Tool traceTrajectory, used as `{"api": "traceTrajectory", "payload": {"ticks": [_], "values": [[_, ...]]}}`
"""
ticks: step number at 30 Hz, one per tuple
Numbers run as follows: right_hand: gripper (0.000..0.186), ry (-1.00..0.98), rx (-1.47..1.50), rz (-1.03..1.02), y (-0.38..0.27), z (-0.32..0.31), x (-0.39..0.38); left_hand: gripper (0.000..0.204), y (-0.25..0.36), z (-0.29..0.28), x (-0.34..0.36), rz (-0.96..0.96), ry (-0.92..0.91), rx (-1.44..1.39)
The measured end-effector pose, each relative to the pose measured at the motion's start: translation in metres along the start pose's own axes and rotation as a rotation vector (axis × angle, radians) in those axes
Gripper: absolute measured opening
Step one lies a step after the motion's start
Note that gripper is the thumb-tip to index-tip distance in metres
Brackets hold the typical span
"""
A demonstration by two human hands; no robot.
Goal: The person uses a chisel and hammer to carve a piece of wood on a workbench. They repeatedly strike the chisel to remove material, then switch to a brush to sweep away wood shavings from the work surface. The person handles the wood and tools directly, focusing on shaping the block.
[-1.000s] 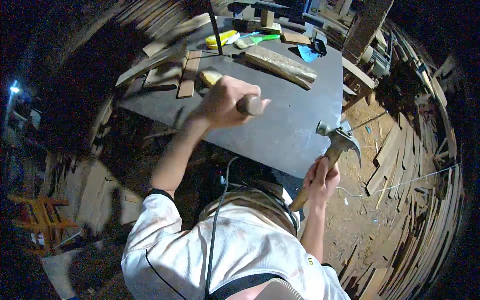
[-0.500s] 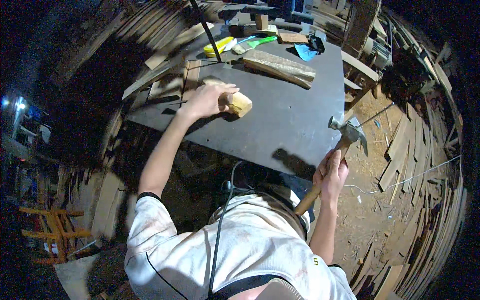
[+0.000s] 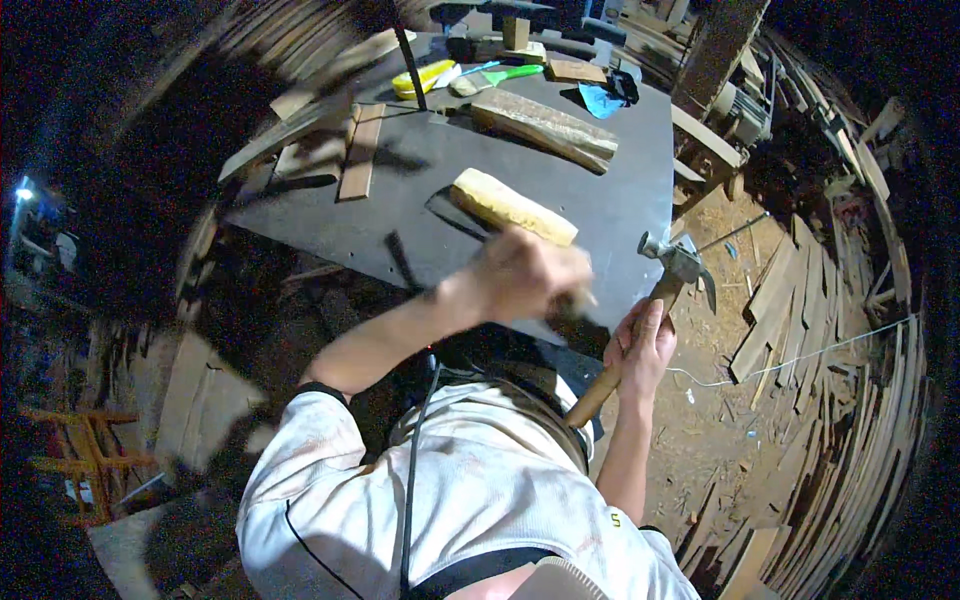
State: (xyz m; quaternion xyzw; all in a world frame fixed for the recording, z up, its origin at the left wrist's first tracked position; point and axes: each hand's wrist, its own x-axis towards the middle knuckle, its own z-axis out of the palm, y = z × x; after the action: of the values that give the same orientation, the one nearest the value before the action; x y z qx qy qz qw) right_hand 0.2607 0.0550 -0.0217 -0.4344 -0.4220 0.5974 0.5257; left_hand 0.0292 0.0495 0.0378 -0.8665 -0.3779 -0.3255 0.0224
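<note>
My left hand [image 3: 530,270], blurred, is closed near the metal table's [image 3: 590,250] front edge around a small brownish piece I cannot make out. Just beyond it lies a pale yellowish wood block [image 3: 500,198]. My right hand [image 3: 642,340] grips the wooden handle of a claw hammer [image 3: 683,262], its steel head up at the table's right edge. Farther back lies a longer rough wood piece [image 3: 545,130], and at the left a flat plank [image 3: 360,150].
A yellow brush [image 3: 420,78], green-handled paintbrush [image 3: 470,82], blue item [image 3: 600,98] and small blocks [image 3: 517,34] sit at the back. A dark upright rod [image 3: 410,65] crosses there. Stacked boards [image 3: 790,300], a motor [image 3: 742,118] and a white cord [image 3: 830,350] are at right.
My left hand has moved from the pale block at the left down and right toward the table's front edge; the block now shows farther right, uncovered. The hammer stays in my right hand.
</note>
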Motion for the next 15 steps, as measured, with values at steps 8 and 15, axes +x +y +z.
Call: {"api": "traceTrajectory", "payload": {"ticks": [8, 15], "values": [[0.036, 0.103, -0.052, -0.113, 0.006, 0.001, 0.005, 0.035, 0.045, 0.037, 0.028, 0.271, 0.112, -0.293], [0.029, 0.142, -0.048, -0.124, 0.012, -0.013, 0.003, 0.028, 0.045, 0.039, 0.035, 0.107, 0.164, -0.237]]}}
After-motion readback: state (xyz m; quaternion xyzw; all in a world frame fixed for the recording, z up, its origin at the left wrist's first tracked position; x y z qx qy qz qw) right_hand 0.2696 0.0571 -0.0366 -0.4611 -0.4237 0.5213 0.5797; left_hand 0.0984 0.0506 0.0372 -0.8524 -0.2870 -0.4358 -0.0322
